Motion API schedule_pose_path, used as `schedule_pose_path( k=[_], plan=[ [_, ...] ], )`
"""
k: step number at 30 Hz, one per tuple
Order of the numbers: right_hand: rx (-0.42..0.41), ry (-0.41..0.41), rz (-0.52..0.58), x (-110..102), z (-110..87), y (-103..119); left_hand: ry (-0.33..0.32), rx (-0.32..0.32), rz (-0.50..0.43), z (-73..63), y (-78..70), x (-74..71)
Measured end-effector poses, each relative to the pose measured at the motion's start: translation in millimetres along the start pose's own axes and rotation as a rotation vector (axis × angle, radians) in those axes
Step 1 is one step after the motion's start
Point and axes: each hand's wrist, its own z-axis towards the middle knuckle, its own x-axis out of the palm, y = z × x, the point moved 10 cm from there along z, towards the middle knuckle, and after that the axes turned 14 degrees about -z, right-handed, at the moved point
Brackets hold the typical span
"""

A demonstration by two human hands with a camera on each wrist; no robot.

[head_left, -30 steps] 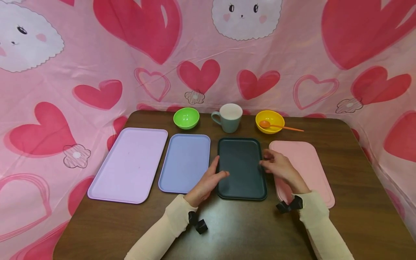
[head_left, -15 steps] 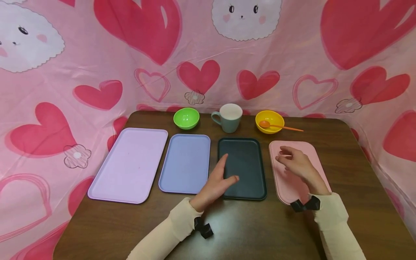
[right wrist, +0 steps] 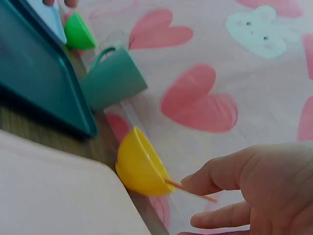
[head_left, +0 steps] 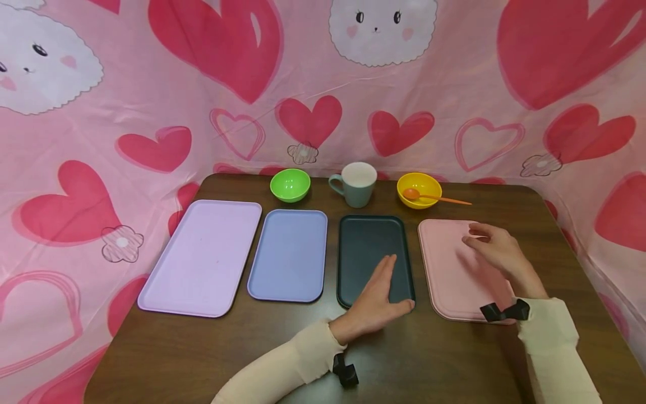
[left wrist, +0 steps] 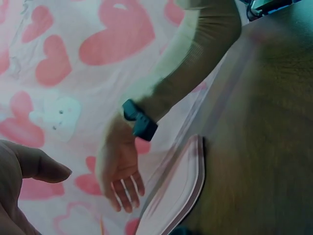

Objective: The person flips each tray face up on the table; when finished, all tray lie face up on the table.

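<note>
In the head view my left hand (head_left: 372, 307), fingers straight and thumb spread, hovers over the near end of a dark green tray (head_left: 370, 247). It holds nothing. My right hand (head_left: 499, 255) is above the right side of a pink tray (head_left: 446, 269), its fingers loosely bent with nothing between them. A shadow falls on the pink surface below it. The right wrist view shows the thumb and fingers of that hand apart, overlapping the thin handle of an orange spoon (right wrist: 198, 194) that lies farther off in a yellow bowl (right wrist: 139, 164).
Left of the dark tray lie a blue tray (head_left: 290, 255) and a larger lilac tray (head_left: 204, 255). Along the back of the wooden table (head_left: 202, 353) stand a green bowl (head_left: 290, 185) and a grey-green mug (head_left: 357, 191). A pink heart-print cloth (head_left: 323, 73) hangs behind.
My right hand has moved right, from the dark tray's right edge to above the pink tray. My left hand has moved right and nearer, from the dark tray's left edge. The trays have stayed put.
</note>
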Motion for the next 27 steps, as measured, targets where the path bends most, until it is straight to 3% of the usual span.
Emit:
schedule_pose_path(
  k=[13, 18, 24, 27],
  plan=[
    [0.122, 0.098, 0.108, 2, 17.7, -48, 0.04, 0.012, 0.073, 18.4, -11.1, 49.4],
    [0.111, 0.078, 0.052, -1, 30.1, -60, 0.04, 0.002, 0.078, 27.6, -9.2, 64.8],
    [0.127, 0.128, 0.026, 6, 44.0, -78, 0.035, -0.07, 0.111, 37.8, 3.6, 78.2],
    [0.116, 0.102, 0.009, 5, 50.0, -82, 0.03, -0.107, 0.117, 41.3, 10.2, 83.3]
  ],
)
